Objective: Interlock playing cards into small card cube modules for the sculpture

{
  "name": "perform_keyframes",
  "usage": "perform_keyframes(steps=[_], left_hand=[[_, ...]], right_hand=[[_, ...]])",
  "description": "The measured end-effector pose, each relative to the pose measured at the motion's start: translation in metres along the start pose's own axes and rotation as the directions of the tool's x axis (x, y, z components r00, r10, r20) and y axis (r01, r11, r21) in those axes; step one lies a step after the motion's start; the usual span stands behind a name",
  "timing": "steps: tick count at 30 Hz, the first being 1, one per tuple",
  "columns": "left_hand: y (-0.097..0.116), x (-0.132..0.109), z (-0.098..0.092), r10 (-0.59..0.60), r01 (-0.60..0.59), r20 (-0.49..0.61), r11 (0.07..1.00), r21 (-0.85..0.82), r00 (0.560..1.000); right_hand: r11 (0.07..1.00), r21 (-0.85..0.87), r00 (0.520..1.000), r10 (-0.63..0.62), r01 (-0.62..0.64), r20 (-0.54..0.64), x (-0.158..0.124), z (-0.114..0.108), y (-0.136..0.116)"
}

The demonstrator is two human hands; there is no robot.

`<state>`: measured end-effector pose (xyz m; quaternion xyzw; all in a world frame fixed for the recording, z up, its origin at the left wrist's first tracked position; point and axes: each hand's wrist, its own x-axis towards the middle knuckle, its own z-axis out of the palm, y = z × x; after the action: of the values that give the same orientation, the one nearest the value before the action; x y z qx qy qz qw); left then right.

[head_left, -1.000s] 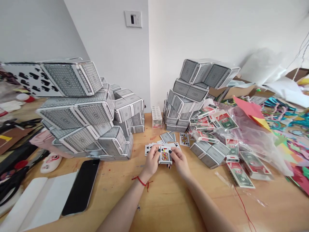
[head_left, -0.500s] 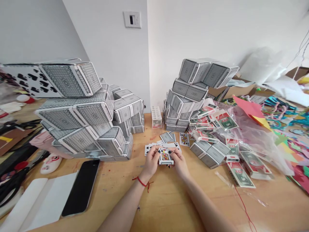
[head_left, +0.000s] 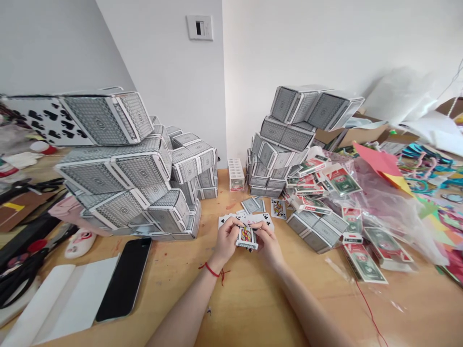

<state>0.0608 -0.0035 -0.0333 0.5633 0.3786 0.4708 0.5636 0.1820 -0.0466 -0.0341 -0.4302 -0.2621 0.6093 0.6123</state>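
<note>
Between my two hands is a playing card (head_left: 247,237) with a face-card picture; its near edge is folded and shows the grey back pattern. My left hand (head_left: 228,237) grips its left side, fingers closed along the far edge. My right hand (head_left: 265,239) pinches the far right part with thumb and fingers. Just beyond my fingers, several loose cards (head_left: 266,221) lie face up on the table. Behind them are face-down grey cards (head_left: 253,205) and a face-up queen card (head_left: 278,209). To the right sits a small block of folded cards (head_left: 318,230).
Stacked blocks of folded cards rise on the left (head_left: 142,173) and right (head_left: 287,132). Red and green card boxes (head_left: 363,262) pile up at right beside plastic wrap. A phone (head_left: 125,279), an open notebook (head_left: 77,294) and black scissors (head_left: 21,279) lie at left.
My fingers have shifted along the card's far edge, and the right thumb has moved inward toward the left hand. The view has shifted slightly; the stacks stand as before.
</note>
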Motion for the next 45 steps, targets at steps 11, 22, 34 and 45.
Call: perform_keyframes(steps=[11,22,34,45], left_hand=[[0.003,0.0,-0.007,-0.023,0.021,0.065,0.999,0.036,0.998],[0.003,0.006,-0.011,-0.11,0.121,0.152,0.991,-0.065,0.982],[-0.004,0.005,-0.002,-0.146,0.146,0.001,0.989,0.005,0.989],[-0.01,0.006,0.005,-0.201,0.185,-0.094,0.971,-0.15,0.975]], right_hand=[[0.952,-0.094,0.913,0.306,-0.291,0.269,-0.001,-0.007,-0.001],[0.957,-0.29,0.972,0.069,-0.001,0.224,0.002,-0.005,0.004],[0.92,-0.373,0.974,-0.035,0.118,0.222,0.0,0.0,0.014],[0.848,-0.488,0.977,-0.208,0.207,0.052,-0.001,0.005,0.033]])
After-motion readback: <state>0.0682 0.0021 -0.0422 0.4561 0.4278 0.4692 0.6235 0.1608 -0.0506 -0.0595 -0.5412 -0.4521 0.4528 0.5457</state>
